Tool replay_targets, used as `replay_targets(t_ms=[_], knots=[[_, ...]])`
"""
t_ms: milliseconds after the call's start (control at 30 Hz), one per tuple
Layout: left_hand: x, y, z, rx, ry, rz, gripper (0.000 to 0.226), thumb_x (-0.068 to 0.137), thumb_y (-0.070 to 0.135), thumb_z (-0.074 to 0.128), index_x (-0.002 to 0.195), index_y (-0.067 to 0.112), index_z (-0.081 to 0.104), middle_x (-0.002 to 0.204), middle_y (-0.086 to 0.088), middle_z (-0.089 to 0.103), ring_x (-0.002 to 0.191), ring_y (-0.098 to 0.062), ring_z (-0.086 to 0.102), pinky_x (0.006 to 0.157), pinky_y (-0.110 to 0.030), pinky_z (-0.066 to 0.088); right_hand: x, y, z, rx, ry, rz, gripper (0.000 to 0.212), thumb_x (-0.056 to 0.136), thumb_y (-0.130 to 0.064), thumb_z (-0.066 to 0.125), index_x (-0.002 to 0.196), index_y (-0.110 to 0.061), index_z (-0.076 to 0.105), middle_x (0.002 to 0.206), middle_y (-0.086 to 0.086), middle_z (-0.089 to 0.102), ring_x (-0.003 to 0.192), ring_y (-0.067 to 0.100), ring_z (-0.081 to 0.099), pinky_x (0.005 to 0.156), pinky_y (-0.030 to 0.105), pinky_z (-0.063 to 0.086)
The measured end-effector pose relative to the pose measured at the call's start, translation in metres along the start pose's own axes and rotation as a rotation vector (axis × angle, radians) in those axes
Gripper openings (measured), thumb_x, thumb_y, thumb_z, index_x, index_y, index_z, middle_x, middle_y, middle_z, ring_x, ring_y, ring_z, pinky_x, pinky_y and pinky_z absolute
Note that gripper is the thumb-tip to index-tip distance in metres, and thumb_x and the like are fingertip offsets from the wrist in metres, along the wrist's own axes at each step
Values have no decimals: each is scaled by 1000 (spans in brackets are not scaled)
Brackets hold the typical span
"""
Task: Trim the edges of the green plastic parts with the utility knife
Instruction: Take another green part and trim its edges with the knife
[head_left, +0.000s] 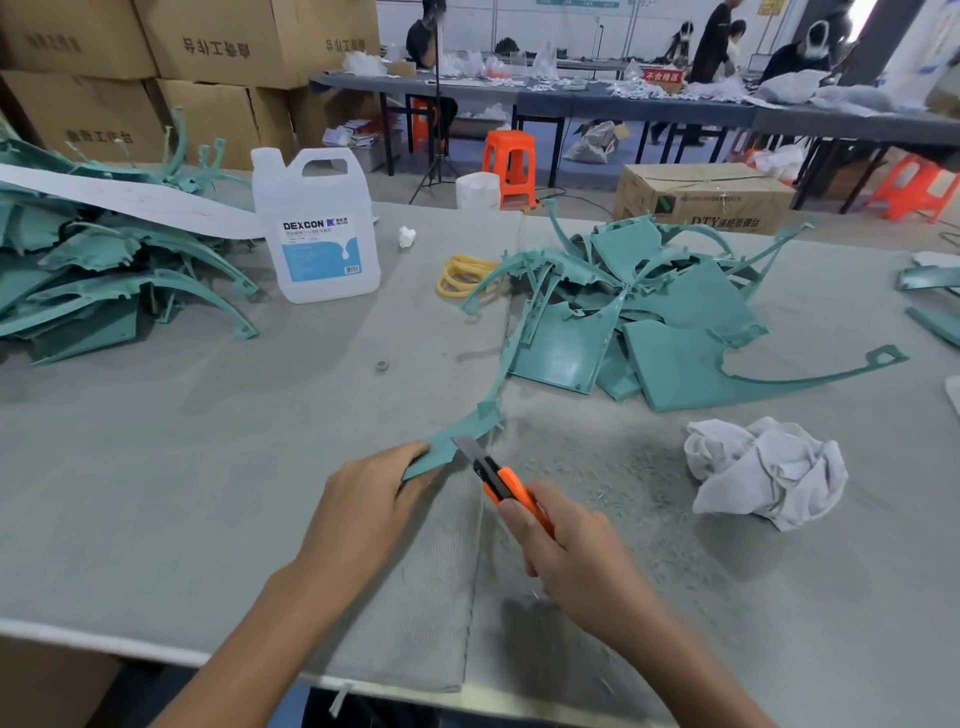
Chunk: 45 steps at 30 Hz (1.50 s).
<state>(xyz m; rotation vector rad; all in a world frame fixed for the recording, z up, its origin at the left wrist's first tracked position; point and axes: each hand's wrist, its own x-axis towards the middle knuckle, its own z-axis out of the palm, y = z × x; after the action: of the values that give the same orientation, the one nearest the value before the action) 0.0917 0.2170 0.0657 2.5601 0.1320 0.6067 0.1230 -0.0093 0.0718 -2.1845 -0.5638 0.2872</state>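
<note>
Near the table's front edge, the left hand (371, 501) pinches the wide end of a curved green part (457, 439), steadying it for the cut. The right hand (563, 553) grips the orange knife (498, 480), blade against the part's edge. The left fingertips and most of the knife handle are hidden.

Grey table (182, 467) with green plastic parts (680, 364), a jug (319, 228), rubber bands (460, 275) (yellow), a rag (763, 470)

Bench tally
Two heaps of teal-green plastic parts (685, 332) lay out, plus one orange utility knife (506, 480), one translucent white plastic jug (317, 228), one crumpled white cloth (763, 470), and perhaps three orange plastic stools (509, 161).
</note>
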Motion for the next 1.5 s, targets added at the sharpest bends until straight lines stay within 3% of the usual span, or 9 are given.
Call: replay_targets(t_ms=[133, 267, 333, 500, 633, 833, 1067, 1400, 1500], knots=[[6, -2, -3, 2, -12, -1, 40, 94, 56, 46, 104, 30, 74, 80, 10, 73, 68, -18, 64, 61, -32, 47, 0, -4, 2, 21, -2, -2, 34, 100, -61, 42, 91, -30, 53, 74, 3, 67, 61, 19, 61, 63, 50, 54], [7, -1, -4, -1, -4, 32, 51, 91, 58, 36, 112, 32, 75, 77, 12, 72, 57, -10, 52, 55, -14, 33, 4, -5, 4, 30, -8, -17, 35, 101, -59, 42, 91, -27, 51, 71, 7, 63, 61, 25, 58, 63, 49, 50], [9, 0, -5, 4, 2, 36, 53, 92, 58, 35, 112, 30, 75, 75, 11, 72, 58, -15, 57, 54, -22, 34, 10, -3, 3, -16, 2, -23, 36, 101, -60, 41, 89, -28, 48, 65, 1, 58, 57, 19, 55, 61, 48, 48], [9, 3, -2, 88, -9, 65, 25, 98, 42, 56, 107, 28, 74, 66, 7, 67, 56, -22, 58, 52, -29, 35, 33, 9, -9, -118, 122, 15, 37, 101, -61, 38, 87, -29, 46, 60, -2, 55, 53, 15, 51, 56, 40, 42], [15, 3, -5, 64, 17, 10, 21, 98, 40, 58, 93, 26, 73, 52, 14, 45, 47, -8, 39, 47, -14, 23, 45, 4, -13, -159, 157, 11, 35, 102, -62, 36, 83, -33, 41, 59, -1, 54, 51, 15, 50, 53, 38, 39], [23, 1, -13, 58, -64, -59, 30, 100, 44, 53, 84, 23, 67, 73, -4, 68, 75, -34, 60, 62, -38, 36, 25, -13, 15, -40, 63, -55, 35, 100, -64, 39, 88, -33, 46, 67, 3, 61, 54, 13, 56, 56, 45, 49], [25, 5, -15, 52, -62, -88, 38, 100, 48, 49, 72, 22, 52, 67, -5, 62, 71, -34, 58, 61, -40, 34, 33, -16, 14, 34, 33, -88, 30, 101, -61, 42, 90, -34, 50, 65, 1, 59, 52, 8, 52, 59, 46, 50], [22, 5, -15, 50, -36, -43, 33, 101, 43, 52, 81, 20, 64, 69, -7, 65, 72, -36, 59, 59, -38, 33, 51, -4, -8, 56, 187, 43, 35, 101, -60, 42, 84, -30, 46, 69, 13, 63, 53, 17, 54, 58, 56, 54], [21, 2, -16, 42, -66, -72, 31, 101, 45, 50, 77, 26, 57, 67, 0, 61, 70, -32, 57, 60, -38, 32, 42, -10, -1, -4, 83, 7, 34, 99, -65, 40, 85, -35, 46, 68, 6, 63, 51, 14, 54, 56, 50, 53]])
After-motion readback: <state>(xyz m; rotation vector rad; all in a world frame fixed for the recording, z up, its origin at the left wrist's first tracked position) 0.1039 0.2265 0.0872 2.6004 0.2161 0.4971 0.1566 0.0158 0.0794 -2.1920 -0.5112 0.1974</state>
